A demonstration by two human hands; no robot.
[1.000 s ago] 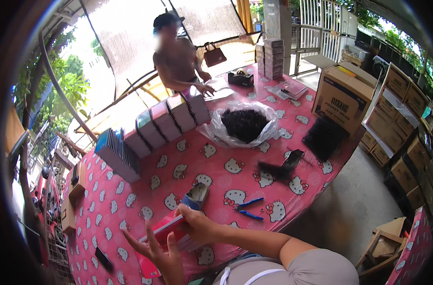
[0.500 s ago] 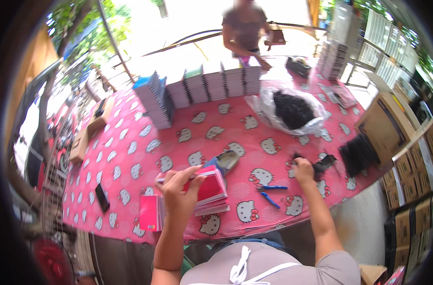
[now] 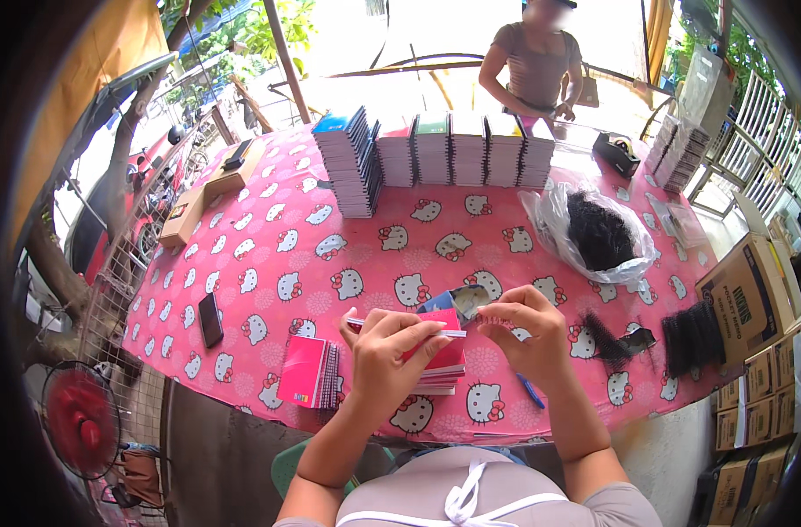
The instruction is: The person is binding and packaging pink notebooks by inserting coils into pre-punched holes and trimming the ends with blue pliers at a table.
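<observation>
My left hand (image 3: pixel 387 356) is closed on a thin pink-covered notebook (image 3: pixel 451 325), held edge-on above a pile of pink notebooks (image 3: pixel 440 384). Just right of it, my right hand (image 3: pixel 534 338) pinches a thin dark spiral binding coil (image 3: pixel 495 321) close to the notebook's edge. Left of my left hand lies a stack of spiral-bound pink notebooks (image 3: pixel 304 371). Blue-handled pliers (image 3: pixel 530 392) rest below my right hand, partly hidden by it. Behind my hands sits a small blue open pouch or container (image 3: pixel 462 300) with pale contents. Loose black coils (image 3: pixel 607 341) lie to the right.
Tall stacks of spiral notebooks (image 3: pixel 435 154) line the far side. A plastic bag (image 3: pixel 545 224) holds black coils; a black coil bundle (image 3: pixel 690 341) lies by a cardboard box (image 3: pixel 739 294). A phone (image 3: pixel 210 321) lies left. A person (image 3: pixel 536 66) stands across, near a tape dispenser (image 3: pixel 617 156).
My right hand has come from the loose black coils on the right to the notebook in my left hand, now with a coil in its fingers. The view has shifted.
</observation>
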